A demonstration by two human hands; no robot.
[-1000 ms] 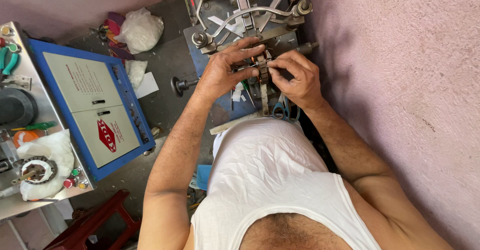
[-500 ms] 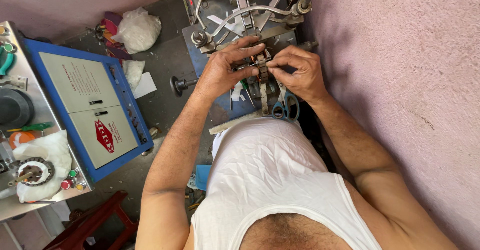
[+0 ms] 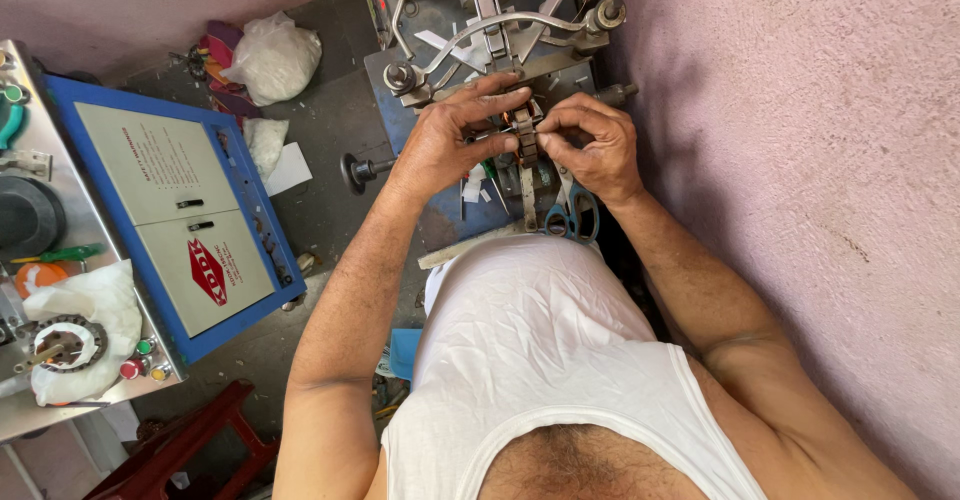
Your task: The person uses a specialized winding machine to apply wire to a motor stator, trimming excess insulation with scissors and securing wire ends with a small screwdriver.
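Overhead, grey concrete floor (image 3: 330, 160), pink wall (image 3: 800, 160).

Both arms fwd, left hand (image 3: 447, 145) & right hand (image 3: 590, 148) close together, fingers pinched.

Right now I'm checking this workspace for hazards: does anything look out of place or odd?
Mostly clutter. Scissors lie loose on the machine's edge just below both hands. Paper scraps are scattered there, and a white bag and rags sit dumped on the floor.
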